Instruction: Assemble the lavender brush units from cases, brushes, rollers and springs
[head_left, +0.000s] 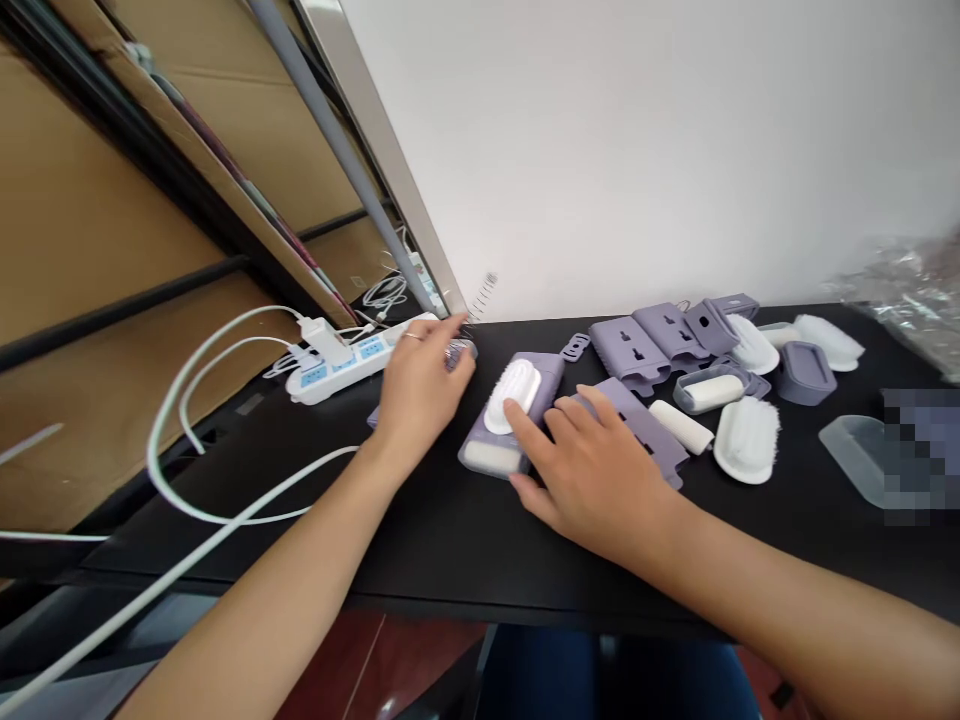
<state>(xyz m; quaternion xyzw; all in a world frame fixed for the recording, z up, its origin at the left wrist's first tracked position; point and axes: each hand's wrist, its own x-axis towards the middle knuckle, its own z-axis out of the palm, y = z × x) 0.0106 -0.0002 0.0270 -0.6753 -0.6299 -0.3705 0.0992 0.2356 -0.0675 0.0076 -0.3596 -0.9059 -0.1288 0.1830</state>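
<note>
My left hand (421, 385) is at the back of the table beside a small rounded container (459, 352). Its thumb and index finger are apart, and a thin metal coil spring (484, 295) sticks up just past the index fingertip. My right hand (600, 470) rests on the table, its index fingertip on the edge of a white oval brush head (513, 395). That brush head lies on a purple housing (551, 375) with a clear end cover over a white roller. The right thumb is beside this cover. Under the right fingers lies a flat purple slotted panel (637, 425).
Purple housings (630, 350), brush heads (748, 440) and a white roller (681, 427) lie to the right. A clear cover (855, 455) and plastic wrap (911, 300) are farther right. Left stands a power strip (337, 370) with loose white cables (176, 400). A white wall (637, 150) rises behind.
</note>
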